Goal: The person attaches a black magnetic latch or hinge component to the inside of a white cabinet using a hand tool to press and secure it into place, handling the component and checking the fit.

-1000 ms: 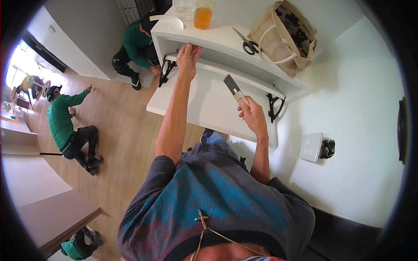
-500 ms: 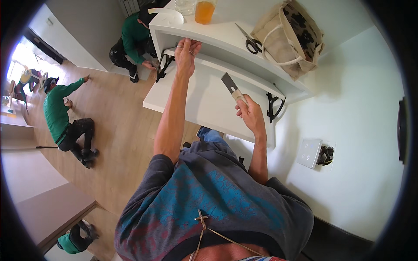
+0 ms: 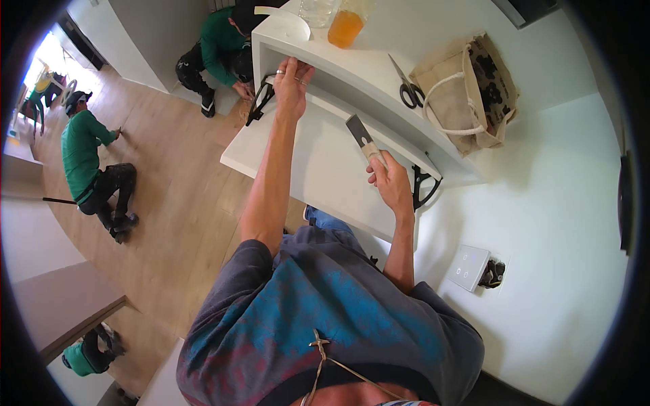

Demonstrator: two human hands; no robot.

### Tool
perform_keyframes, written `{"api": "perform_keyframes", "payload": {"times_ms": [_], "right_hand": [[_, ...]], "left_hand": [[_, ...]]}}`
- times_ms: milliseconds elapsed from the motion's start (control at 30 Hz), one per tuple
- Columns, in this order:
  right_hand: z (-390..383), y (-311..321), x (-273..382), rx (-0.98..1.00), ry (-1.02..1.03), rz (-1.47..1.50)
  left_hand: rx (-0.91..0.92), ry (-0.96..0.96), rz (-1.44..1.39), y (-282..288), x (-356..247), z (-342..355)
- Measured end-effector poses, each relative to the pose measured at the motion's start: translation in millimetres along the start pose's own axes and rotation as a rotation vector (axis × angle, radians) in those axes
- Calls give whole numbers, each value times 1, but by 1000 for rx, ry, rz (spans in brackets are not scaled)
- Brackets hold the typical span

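My right hand (image 3: pixel 391 181) is closed around the beige, wrapped-looking handle of a putty knife (image 3: pixel 357 128), its flat grey blade pointing up and away to the left. The blade hangs over the lowered white flap (image 3: pixel 318 152) of a wall cabinet (image 3: pixel 379 71), apart from it. My left hand (image 3: pixel 292 88) reaches to the cabinet's open front near its left end. Its fingers are bent and pressed together just under the top panel; whatever they pinch is too small or hidden to make out. Black folding brackets (image 3: pixel 258 105) join flap and cabinet at both ends.
On the cabinet top are black-handled scissors (image 3: pixel 406 88), a cloth bag (image 3: pixel 467 98), a container of orange liquid (image 3: pixel 346 28) and a curled white strip (image 3: pixel 288 26). A switch panel (image 3: pixel 468 268) hangs off the right wall. Co-workers in green (image 3: pixel 84 149) crouch on the wooden floor.
My view has tilted slightly, shifting the cabinet top and bag. Both hands keep nearly the same places. The co-worker at left has drawn an outstretched arm lower and closer in.
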State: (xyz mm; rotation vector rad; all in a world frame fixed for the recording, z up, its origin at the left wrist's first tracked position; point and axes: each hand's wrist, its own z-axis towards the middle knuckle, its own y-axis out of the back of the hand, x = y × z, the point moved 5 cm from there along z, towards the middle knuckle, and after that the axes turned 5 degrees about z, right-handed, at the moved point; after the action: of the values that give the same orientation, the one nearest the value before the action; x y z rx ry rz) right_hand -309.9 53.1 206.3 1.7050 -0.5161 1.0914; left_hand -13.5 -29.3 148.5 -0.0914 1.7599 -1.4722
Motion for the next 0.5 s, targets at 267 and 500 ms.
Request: {"api": "perform_keyframes", "payload": {"times_ms": [267, 500], "right_hand": [[37, -12, 2, 106, 77, 21], [71, -16, 30, 166, 154, -15]], "left_hand": [[18, -17, 32, 5, 2, 1], [69, 24, 14, -17, 30, -32]]}}
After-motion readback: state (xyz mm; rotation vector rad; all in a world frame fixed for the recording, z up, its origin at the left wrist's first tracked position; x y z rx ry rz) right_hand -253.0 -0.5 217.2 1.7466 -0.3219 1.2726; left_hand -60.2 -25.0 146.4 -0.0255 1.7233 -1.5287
